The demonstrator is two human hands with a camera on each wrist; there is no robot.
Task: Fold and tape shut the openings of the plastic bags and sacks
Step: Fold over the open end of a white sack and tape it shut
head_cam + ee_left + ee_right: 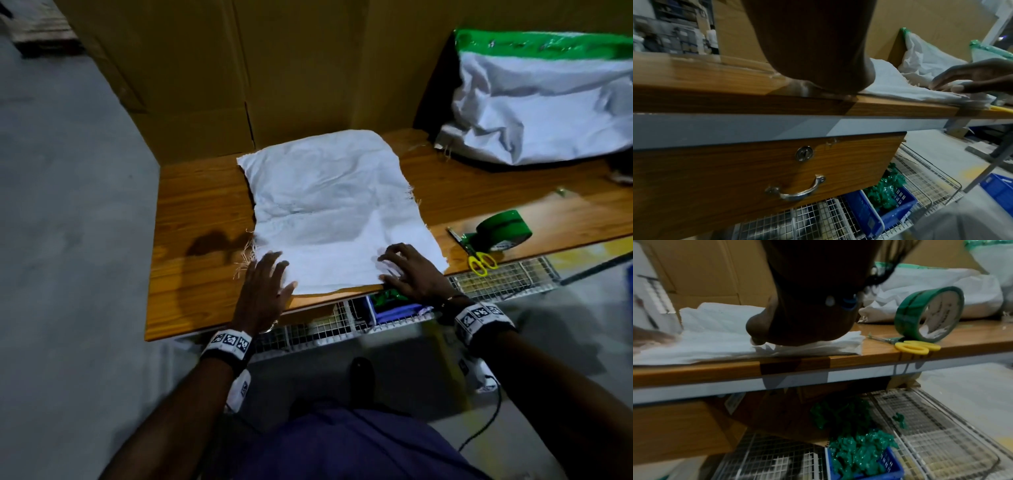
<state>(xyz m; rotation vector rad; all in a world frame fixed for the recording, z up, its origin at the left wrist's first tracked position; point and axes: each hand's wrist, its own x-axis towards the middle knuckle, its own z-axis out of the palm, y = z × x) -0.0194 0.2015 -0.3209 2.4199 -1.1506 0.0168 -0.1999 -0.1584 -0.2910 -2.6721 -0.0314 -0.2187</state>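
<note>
**Two hands on one white sack**

Wooden table (205,192) fills the middle. One flat white sack (329,205) lies there. Left hand (263,284) presses it, fingers straight. Right hand (407,270) rests bent fingertips on it; any pinch is hidden. One tape roll (503,231) and one pair of scissors (479,260) sit right.

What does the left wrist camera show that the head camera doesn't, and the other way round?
Only the left wrist view shows the drawer front with its keyhole and metal handle. Only the head view shows the green tape roll, the whole yellow-handled scissors and the left hand flat on the sack. Both show the white sack on the wooden table, the right hand on it, and the green-topped sack behind.
</note>
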